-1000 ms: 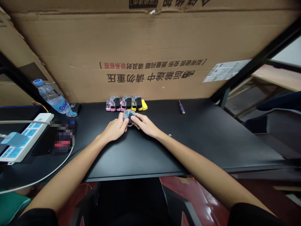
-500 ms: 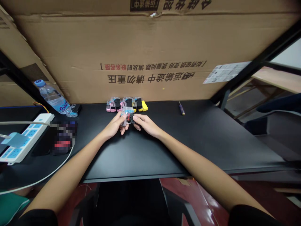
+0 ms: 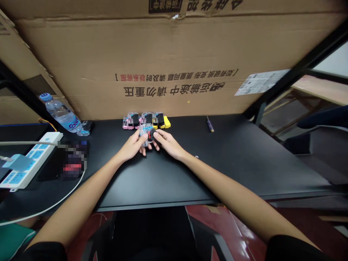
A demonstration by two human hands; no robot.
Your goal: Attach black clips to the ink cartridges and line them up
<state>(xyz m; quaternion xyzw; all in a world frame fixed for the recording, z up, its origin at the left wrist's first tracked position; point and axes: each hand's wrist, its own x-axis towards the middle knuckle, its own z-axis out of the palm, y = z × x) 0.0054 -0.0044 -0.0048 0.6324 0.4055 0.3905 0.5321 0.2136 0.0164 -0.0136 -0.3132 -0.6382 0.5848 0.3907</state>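
Observation:
Between both hands, above the desk, is a small clear-cased device (image 3: 147, 129) with a black round part, a red piece and light blue marks; its exact kind I cannot make out. My left hand (image 3: 135, 144) grips its left side, thumb on the front and fingers behind. On its right side my right hand (image 3: 166, 142) is closed, thumb against the black round part. Just beyond the hands, a row of similar clear-and-black devices stands against the cardboard: pink-edged ones (image 3: 133, 119) at the left, a yellow-edged one (image 3: 161, 120) at the right.
A screwdriver (image 3: 210, 125) lies right of the row. A tiny pale object (image 3: 197, 157) rests beside my right forearm. At left are a tilted water bottle (image 3: 63, 115), a white power strip (image 3: 45, 146) and a cable (image 3: 58, 200). Cardboard (image 3: 174, 47) walls the desk's back.
The clear-cased device has turned slightly, showing more of its front, and the fingers have shifted a little. A tiny pale object now shows by my right forearm.

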